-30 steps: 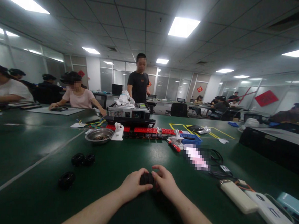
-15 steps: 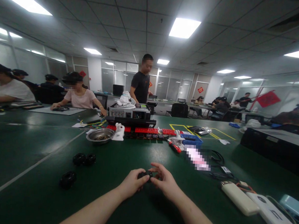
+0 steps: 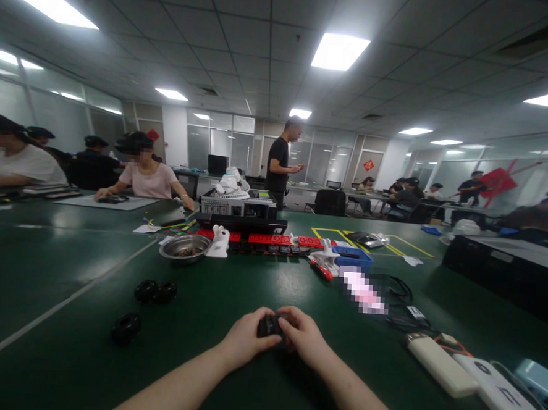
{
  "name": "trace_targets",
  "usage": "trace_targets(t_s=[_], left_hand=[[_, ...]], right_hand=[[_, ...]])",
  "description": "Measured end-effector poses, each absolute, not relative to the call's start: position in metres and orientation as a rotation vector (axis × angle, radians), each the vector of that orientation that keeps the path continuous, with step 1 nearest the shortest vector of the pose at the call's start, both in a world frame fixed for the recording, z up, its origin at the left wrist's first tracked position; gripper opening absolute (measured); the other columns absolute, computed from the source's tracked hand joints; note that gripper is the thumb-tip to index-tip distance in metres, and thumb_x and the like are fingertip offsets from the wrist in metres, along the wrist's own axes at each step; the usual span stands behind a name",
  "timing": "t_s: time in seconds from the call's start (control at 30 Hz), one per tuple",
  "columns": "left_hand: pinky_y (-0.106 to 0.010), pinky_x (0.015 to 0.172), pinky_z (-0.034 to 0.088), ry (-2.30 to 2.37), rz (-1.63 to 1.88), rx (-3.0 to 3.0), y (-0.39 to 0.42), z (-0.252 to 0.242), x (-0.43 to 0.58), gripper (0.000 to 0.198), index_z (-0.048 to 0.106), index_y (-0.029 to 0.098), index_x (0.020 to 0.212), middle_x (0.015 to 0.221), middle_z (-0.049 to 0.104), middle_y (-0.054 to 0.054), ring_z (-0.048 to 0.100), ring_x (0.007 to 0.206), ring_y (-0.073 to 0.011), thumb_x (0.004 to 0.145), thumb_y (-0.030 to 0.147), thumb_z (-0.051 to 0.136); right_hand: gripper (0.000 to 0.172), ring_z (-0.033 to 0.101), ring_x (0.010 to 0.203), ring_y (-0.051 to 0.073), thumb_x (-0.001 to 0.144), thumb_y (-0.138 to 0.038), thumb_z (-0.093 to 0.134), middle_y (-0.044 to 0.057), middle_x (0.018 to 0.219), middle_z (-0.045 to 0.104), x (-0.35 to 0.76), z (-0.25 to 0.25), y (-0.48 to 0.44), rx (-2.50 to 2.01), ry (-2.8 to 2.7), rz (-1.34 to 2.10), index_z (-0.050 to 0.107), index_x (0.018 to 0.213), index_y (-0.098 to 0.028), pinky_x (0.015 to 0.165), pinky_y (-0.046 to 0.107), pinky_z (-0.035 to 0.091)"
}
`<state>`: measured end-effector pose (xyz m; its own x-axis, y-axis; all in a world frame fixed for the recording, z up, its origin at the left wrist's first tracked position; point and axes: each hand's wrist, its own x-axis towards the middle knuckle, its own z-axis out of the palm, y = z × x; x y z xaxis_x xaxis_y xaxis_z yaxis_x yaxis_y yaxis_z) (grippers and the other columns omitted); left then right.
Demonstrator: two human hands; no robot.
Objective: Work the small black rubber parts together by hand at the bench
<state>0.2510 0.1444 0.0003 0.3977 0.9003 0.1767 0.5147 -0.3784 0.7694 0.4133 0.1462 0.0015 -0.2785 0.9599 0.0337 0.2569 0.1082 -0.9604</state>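
Between my hands, just over the green table, is a small black tyre (image 3: 270, 326) with a ribbed surface. My left hand (image 3: 248, 334) grips its left side, thumb along the front edge. The fingers of my right hand (image 3: 299, 331) close on its right side and cover part of it. To the left lie similar black tyres: two side by side, the left one (image 3: 146, 290) and the right one (image 3: 166, 292), and a third (image 3: 126, 328) nearer to me.
Ahead stand a metal bowl (image 3: 185, 248) of small parts, a white clip (image 3: 218, 242), a red-handled tool (image 3: 321, 268) and a blue tray (image 3: 353, 257). Behind them is an opened grey-black device (image 3: 239, 209). Cables and a cream power bank (image 3: 443, 365) lie right. Other people work around.
My right fingers have closed in on the tyre, which has turned and shifted slightly right. The standing person beyond the table has moved to the right.
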Motion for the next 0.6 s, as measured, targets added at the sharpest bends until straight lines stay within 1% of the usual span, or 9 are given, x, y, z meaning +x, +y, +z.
trace_targets(t_s=[0.07, 0.13, 0.23, 0.33, 0.43, 0.53, 0.6], left_hand=[[-0.023, 0.057, 0.039, 1.153, 0.835, 1.938, 0.147, -0.002, 0.251, 0.037, 0.052, 0.018, 0.092, 0.075, 0.057, -0.001, 0.052, 0.065, -0.0143, 0.067, 0.045, 0.052], [-0.021, 0.045, 0.037, 1.085, 0.853, 1.8, 0.15, -0.006, 0.252, 0.039, 0.052, 0.016, 0.091, 0.06, 0.051, 0.002, 0.047, 0.05, -0.0108, 0.071, 0.048, 0.046], [-0.018, 0.037, 0.032, 1.032, 0.879, 1.626, 0.154, -0.012, 0.253, 0.042, 0.051, 0.013, 0.089, 0.049, 0.043, 0.005, 0.041, 0.04, -0.008, 0.072, 0.05, 0.042], [-0.017, 0.035, 0.031, 1.07, 0.898, 1.577, 0.157, -0.016, 0.254, 0.041, 0.051, 0.013, 0.081, 0.046, 0.042, 0.006, 0.039, 0.037, -0.0069, 0.072, 0.051, 0.042], [-0.018, 0.036, 0.032, 1.083, 0.873, 1.589, 0.157, -0.016, 0.254, 0.039, 0.05, 0.013, 0.075, 0.044, 0.043, 0.006, 0.039, 0.036, -0.0073, 0.071, 0.051, 0.042], [-0.019, 0.038, 0.033, 1.067, 0.841, 1.63, 0.155, -0.012, 0.254, 0.034, 0.049, 0.014, 0.076, 0.048, 0.043, 0.006, 0.04, 0.039, -0.0076, 0.072, 0.047, 0.045], [-0.02, 0.041, 0.034, 1.084, 0.853, 1.708, 0.152, -0.008, 0.254, 0.03, 0.05, 0.015, 0.079, 0.055, 0.046, 0.004, 0.042, 0.043, -0.0081, 0.071, 0.043, 0.047]], right_hand=[[0.029, 0.05, 0.053, 0.009, 0.07, -0.027, 0.051, 0.001, 0.076, 0.056, 0.414, 0.005, 0.144, -1.145, -1.694, 1.162, 0.048, 0.097, -0.018, 0.042, 0.019, 0.039], [0.033, 0.053, 0.063, 0.012, 0.068, -0.023, 0.054, 0.003, 0.082, 0.059, 0.414, 0.009, 0.141, -1.104, -1.759, 1.081, 0.048, 0.1, -0.018, 0.051, 0.023, 0.042], [0.04, 0.053, 0.068, 0.015, 0.064, -0.018, 0.057, 0.004, 0.087, 0.061, 0.414, 0.013, 0.137, -1.109, -1.841, 0.967, 0.049, 0.103, -0.018, 0.062, 0.027, 0.043], [0.044, 0.053, 0.068, 0.014, 0.063, -0.015, 0.057, 0.004, 0.097, 0.059, 0.414, 0.013, 0.137, -1.138, -1.862, 0.881, 0.049, 0.106, -0.021, 0.062, 0.028, 0.043], [0.047, 0.052, 0.066, 0.013, 0.062, -0.013, 0.057, 0.003, 0.1, 0.058, 0.414, 0.01, 0.137, -1.135, -1.864, 0.851, 0.048, 0.108, -0.022, 0.062, 0.027, 0.044], [0.052, 0.052, 0.067, 0.011, 0.062, -0.013, 0.058, 0.003, 0.101, 0.055, 0.414, 0.007, 0.138, -1.085, -1.857, 0.905, 0.044, 0.111, -0.024, 0.062, 0.026, 0.045], [0.051, 0.052, 0.068, 0.011, 0.064, -0.02, 0.057, 0.004, 0.101, 0.052, 0.414, 0.005, 0.139, -1.083, -1.8, 0.996, 0.041, 0.113, -0.024, 0.056, 0.023, 0.045]])
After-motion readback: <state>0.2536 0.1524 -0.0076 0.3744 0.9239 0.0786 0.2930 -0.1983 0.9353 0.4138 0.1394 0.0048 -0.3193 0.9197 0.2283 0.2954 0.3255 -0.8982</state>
